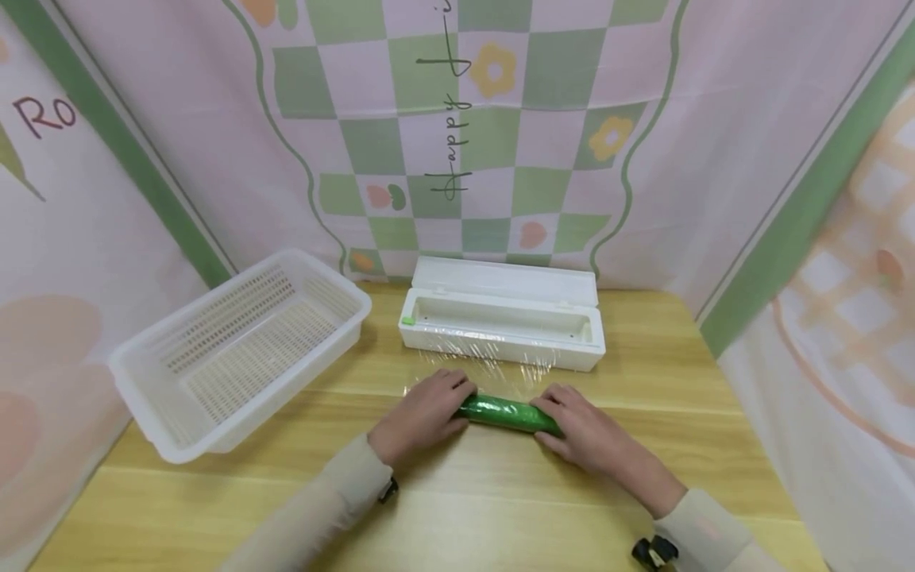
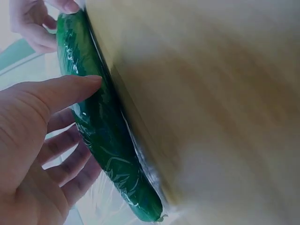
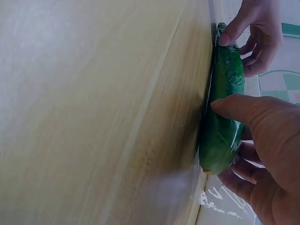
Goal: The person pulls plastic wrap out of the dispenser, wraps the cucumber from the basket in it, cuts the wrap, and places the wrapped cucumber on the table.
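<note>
A green cucumber (image 1: 503,414) lies crosswise on the table, covered in clear, shiny cling film. My left hand (image 1: 433,409) grips its left part, thumb on the near side and fingers curled over the far side. On the right part my right hand (image 1: 582,425) holds it the same way. Wrinkled film (image 2: 126,178) hugs the cucumber's skin in the left wrist view. From there a thin sheet of film (image 1: 489,361) stretches back to the white cling film box (image 1: 500,353), whose lid (image 1: 503,280) stands raised.
A white perforated plastic basket (image 1: 268,413) stands at the left of the wooden table (image 1: 457,508). Behind the box hangs a checked, printed cloth (image 1: 493,143), with more cloth on both sides. A small green piece (image 1: 408,321) sits on the box's left end.
</note>
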The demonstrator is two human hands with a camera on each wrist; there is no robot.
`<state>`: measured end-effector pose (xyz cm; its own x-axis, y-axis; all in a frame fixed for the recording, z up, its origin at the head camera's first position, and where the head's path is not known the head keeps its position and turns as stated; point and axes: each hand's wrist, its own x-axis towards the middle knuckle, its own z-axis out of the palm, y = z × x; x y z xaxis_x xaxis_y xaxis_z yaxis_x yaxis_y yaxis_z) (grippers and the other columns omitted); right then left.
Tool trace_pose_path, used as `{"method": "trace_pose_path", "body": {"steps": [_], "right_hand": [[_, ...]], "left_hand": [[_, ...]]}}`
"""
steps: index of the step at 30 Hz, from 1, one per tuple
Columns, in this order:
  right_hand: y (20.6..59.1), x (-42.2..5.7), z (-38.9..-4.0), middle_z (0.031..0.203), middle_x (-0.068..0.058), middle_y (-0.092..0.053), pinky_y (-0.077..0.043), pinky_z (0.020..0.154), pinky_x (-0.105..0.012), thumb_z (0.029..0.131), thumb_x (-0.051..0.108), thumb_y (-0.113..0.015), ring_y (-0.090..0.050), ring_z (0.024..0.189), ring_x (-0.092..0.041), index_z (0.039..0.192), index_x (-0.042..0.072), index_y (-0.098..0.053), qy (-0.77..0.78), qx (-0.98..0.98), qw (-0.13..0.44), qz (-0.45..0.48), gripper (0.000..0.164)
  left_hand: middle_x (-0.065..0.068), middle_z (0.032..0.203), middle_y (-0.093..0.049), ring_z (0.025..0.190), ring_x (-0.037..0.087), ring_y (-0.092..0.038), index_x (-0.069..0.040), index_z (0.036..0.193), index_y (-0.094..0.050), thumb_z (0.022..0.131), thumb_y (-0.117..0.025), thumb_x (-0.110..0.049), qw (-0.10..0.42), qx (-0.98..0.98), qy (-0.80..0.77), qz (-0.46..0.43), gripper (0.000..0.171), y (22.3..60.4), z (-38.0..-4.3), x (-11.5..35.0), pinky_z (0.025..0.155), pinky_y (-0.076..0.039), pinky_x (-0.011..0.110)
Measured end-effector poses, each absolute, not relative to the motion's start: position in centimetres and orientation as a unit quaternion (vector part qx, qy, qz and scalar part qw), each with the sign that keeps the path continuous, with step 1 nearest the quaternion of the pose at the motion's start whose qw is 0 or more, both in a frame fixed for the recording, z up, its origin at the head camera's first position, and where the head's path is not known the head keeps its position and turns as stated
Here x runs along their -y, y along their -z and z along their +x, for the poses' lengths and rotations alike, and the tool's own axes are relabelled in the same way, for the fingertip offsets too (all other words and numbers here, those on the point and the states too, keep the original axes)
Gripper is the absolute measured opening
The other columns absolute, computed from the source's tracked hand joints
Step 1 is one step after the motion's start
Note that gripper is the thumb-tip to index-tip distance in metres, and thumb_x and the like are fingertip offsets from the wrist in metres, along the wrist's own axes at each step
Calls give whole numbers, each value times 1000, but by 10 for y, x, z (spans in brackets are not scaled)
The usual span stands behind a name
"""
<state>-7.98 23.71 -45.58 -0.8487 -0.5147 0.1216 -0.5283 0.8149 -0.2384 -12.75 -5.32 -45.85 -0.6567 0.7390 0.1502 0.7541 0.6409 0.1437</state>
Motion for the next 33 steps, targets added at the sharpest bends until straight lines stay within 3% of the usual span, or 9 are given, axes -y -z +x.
{"method": "trace_pose_path", "body": {"steps": [11, 18, 26, 33], "right_hand": [[458, -234, -81, 124, -19, -62, -62, 95, -45, 90, 21, -83, -61, 112, -29, 137, -5, -63, -105, 954, 49, 275, 57], [458, -228, -84, 128, -26, -61, -60, 102, -52, 88, 29, -85, -61, 118, -38, 135, -7, -61, -70, 955, 84, 276, 64], [456, -212, -92, 124, -14, -64, -61, 97, -44, 87, 28, -88, -62, 113, -28, 134, 0, -65, -87, 940, 103, 314, 59], [459, -208, -98, 121, -12, -65, -61, 93, -40, 86, 20, -89, -61, 110, -26, 129, 0, -65, -66, 940, 104, 317, 53]], "left_hand": [[7, 128, -67, 115, 22, -63, -8, 133, -66, 100, -74, -28, -35, 920, 87, -380, 39, 452, -134, 43, 105, -56, 36], [7, 127, -67, 116, 23, -63, -6, 134, -67, 100, -73, -26, -72, 924, 85, -366, 39, 445, -139, 39, 106, -56, 36], [7, 126, -67, 113, 22, -64, -6, 133, -68, 99, -74, -24, -91, 925, 93, -357, 38, 444, -143, 38, 102, -57, 36], [8, 129, -58, 115, 20, -55, -4, 137, -67, 100, -73, -24, -94, 927, 102, -349, 42, 444, -144, 37, 103, -55, 34]]}}
